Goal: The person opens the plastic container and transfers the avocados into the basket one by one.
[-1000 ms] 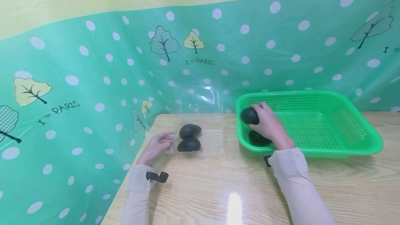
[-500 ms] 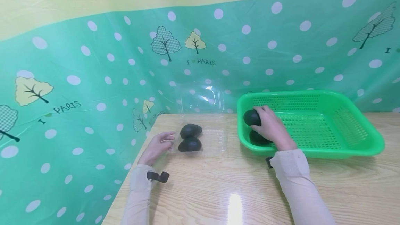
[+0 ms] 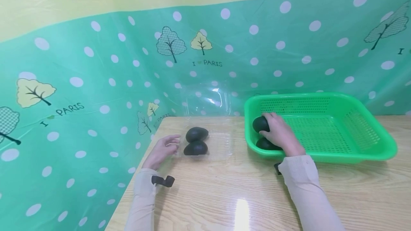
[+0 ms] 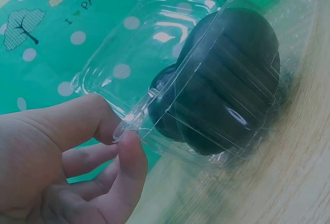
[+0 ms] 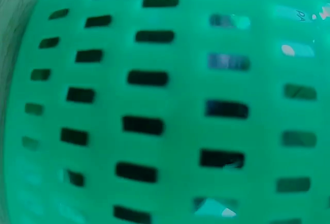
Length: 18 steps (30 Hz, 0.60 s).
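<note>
- Head view: a dark avocado point(image 3: 259, 125) is gripped by the right hand point(image 3: 280, 132) inside the green basket point(image 3: 324, 157), near its left edge. A second avocado point(image 3: 265, 144), partly hidden by that hand, is seen at the basket's front-left corner. Near the back-left corner of the table point(image 3: 199, 195), a rear avocado point(image 3: 196, 134) and a front avocado point(image 3: 196, 148) are held in the left half of an open clear container point(image 3: 221, 145).
- Left wrist view: the container's rim is pinched between thumb and finger of the left hand point(image 4: 77, 157).
- Right wrist view: only blurred, slotted basket wall is shown; the grip cannot be told from there.
</note>
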Available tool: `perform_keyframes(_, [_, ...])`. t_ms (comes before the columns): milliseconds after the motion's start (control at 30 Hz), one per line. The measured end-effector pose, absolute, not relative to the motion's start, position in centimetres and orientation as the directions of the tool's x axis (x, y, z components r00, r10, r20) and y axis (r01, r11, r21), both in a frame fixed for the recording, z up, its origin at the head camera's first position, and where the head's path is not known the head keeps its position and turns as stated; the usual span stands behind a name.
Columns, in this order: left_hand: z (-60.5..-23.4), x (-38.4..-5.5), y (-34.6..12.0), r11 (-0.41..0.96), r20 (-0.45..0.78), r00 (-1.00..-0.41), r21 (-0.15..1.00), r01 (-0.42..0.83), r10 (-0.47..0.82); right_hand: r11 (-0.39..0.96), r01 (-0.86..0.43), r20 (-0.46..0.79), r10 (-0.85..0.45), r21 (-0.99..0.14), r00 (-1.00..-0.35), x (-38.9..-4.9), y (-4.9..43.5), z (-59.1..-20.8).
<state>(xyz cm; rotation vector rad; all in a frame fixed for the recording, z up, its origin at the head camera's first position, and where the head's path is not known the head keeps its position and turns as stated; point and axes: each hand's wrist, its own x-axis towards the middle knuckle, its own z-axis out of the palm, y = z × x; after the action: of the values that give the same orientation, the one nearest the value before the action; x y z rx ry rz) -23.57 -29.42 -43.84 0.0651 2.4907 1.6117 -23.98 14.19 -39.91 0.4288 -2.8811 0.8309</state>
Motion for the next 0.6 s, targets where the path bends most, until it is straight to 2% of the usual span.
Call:
perform_keyframes(200, [-43.3, -23.2, -29.1, 0.385, -0.126, -0.982, 0.921, -0.063, 0.141, 0.815, -0.288, 0.156, -0.242, -0.503, -0.958, -23.9, 14.2, -40.0])
perform_keyframes(433, [-41.9, -22.3, -28.4, 0.409, -0.147, -0.977, 0.91, -0.072, 0.155, 0.837, -0.228, 0.063, -0.228, -0.497, -0.972, -23.8, 14.2, -40.1])
perform_keyframes(600, [-42.3, -22.5, -28.5, 0.412, -0.129, -0.981, 0.909, -0.06, 0.144, 0.841, -0.211, 0.036, -0.223, -0.498, -0.974, -23.8, 14.2, -40.1])
